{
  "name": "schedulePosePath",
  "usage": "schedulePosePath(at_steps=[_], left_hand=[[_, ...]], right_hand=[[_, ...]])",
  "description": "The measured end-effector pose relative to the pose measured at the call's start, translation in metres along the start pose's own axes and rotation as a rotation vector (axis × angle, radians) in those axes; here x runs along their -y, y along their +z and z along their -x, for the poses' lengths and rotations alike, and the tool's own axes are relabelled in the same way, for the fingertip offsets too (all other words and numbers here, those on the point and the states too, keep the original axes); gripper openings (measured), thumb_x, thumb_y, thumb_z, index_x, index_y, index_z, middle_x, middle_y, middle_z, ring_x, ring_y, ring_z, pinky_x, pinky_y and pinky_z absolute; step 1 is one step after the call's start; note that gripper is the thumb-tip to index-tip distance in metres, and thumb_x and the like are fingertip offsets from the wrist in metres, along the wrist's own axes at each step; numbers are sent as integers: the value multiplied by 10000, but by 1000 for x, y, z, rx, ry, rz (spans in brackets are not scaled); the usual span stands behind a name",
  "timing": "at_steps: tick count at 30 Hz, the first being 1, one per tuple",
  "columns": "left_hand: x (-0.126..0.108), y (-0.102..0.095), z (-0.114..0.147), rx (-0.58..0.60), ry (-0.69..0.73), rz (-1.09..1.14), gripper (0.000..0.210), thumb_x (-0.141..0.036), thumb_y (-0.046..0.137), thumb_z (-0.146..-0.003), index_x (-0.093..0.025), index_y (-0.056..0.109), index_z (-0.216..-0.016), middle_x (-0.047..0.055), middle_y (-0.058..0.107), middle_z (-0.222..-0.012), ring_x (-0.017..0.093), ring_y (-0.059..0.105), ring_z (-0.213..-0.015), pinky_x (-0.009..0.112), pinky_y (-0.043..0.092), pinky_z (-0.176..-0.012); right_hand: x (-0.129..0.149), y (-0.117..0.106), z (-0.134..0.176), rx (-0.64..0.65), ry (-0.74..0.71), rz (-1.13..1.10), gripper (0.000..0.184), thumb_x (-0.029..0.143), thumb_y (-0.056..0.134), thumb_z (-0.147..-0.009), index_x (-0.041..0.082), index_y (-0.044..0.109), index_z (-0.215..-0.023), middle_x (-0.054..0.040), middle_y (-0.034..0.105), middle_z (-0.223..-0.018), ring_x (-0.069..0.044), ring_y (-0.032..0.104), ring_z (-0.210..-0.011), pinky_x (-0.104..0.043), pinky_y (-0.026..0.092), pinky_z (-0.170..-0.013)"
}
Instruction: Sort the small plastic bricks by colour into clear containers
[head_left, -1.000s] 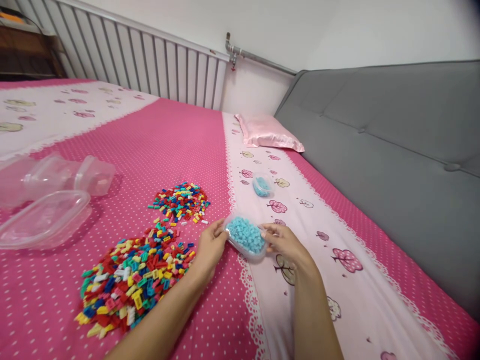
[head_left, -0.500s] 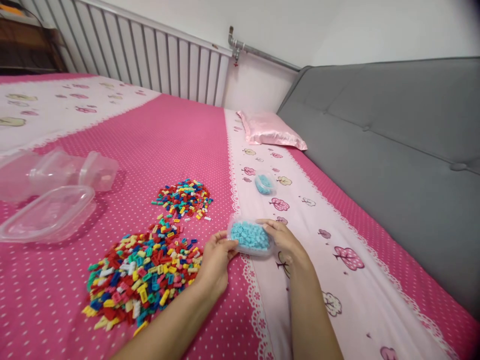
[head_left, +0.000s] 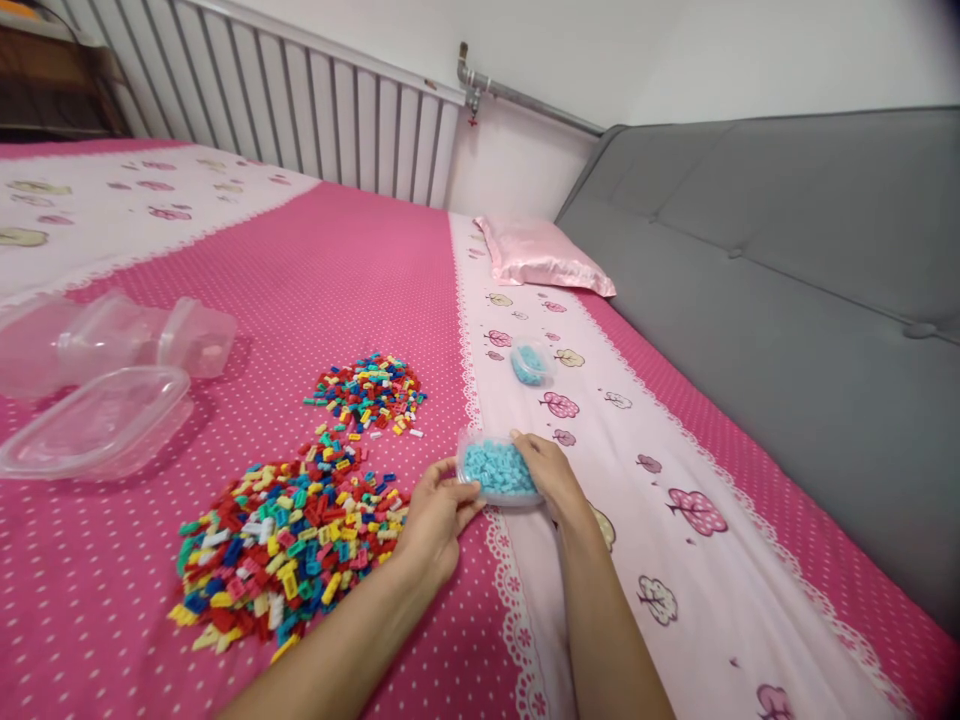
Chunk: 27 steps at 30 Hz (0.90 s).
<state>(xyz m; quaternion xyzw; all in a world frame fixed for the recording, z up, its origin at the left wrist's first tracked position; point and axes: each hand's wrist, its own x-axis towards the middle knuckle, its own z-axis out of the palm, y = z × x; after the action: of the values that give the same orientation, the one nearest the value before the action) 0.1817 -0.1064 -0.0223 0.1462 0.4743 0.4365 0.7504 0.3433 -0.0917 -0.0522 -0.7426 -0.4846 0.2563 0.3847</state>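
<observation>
A clear plastic container (head_left: 501, 472) full of light-blue building bricks is between my two hands, low over the bed. My left hand (head_left: 437, 515) grips its left end, thumb on top of the edge and fingers beneath. On the right end, my right hand (head_left: 551, 473) is closed round the side, with its fingertips near the far rim. Just left of my left hand lies a large pile of mixed-colour bricks (head_left: 289, 545), and a smaller pile (head_left: 367, 390) sits beyond it. A second small clear container (head_left: 531, 362) with light-blue bricks stands farther back on the pale strip.
Several empty-looking clear containers (head_left: 124, 335) lie at the left, with one open container (head_left: 97, 425) in front of them. A pink satin pillow (head_left: 544, 253) rests near the grey padded headboard (head_left: 772, 230). Behind the bed (head_left: 360, 240) stands a white radiator (head_left: 330, 105).
My right hand has shifted slightly left, its fingers now reaching farther over the container's right side. The container stays in nearly the same place, and the view has tilted very slightly.
</observation>
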Motion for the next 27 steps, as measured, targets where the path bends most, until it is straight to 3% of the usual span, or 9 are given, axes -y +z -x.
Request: schedulePosePath(at_steps=[4, 7, 16, 21, 27], left_hand=[[-1, 0, 0, 17, 18, -11, 548, 74, 515, -628, -219, 487, -1091, -44, 510, -599, 84, 555, -557, 229, 513, -614], [-2, 0, -1, 39, 24, -36, 574, 76, 511, -620, -214, 500, -1116, -46, 504, -602, 74, 531, -531, 223, 512, -595], [0, -2, -4, 3, 154, -68, 234, -188, 666, -663, -134, 625, -887, 1, 590, -641, 65, 510, -483, 177, 449, -453], [2, -6, -13, 45, 178, -12, 258, -181, 723, -571, -95, 670, -808, 45, 658, -683, 67, 519, -481, 170, 401, -433], [1, -5, -18, 33, 160, 9, 143, -158, 717, -525, -96, 666, -645, 21, 611, -527, 72, 488, -419, 183, 380, -417]], right_hand=[[-6, 3, -3, 2, -1, -64, 459, 616, 461, -707, 193, 445, -527, 43, 356, -495, -104, 296, -499, -216, 240, -472], [-6, 4, -4, 5, -7, -98, 466, 619, 478, -695, 188, 452, -521, 47, 348, -489, -98, 302, -497, -216, 248, -474], [3, 3, -1, 49, 13, -277, 447, 602, 557, -642, 164, 514, -559, 39, 404, -495, -95, 353, -504, -211, 276, -474], [4, 3, 0, 101, 48, -376, 424, 572, 586, -641, 167, 492, -561, 49, 386, -500, -84, 337, -487, -207, 283, -458], [4, 7, 0, 125, 159, -489, 405, 540, 638, -598, 152, 526, -587, 41, 427, -504, -84, 373, -481, -208, 313, -467]])
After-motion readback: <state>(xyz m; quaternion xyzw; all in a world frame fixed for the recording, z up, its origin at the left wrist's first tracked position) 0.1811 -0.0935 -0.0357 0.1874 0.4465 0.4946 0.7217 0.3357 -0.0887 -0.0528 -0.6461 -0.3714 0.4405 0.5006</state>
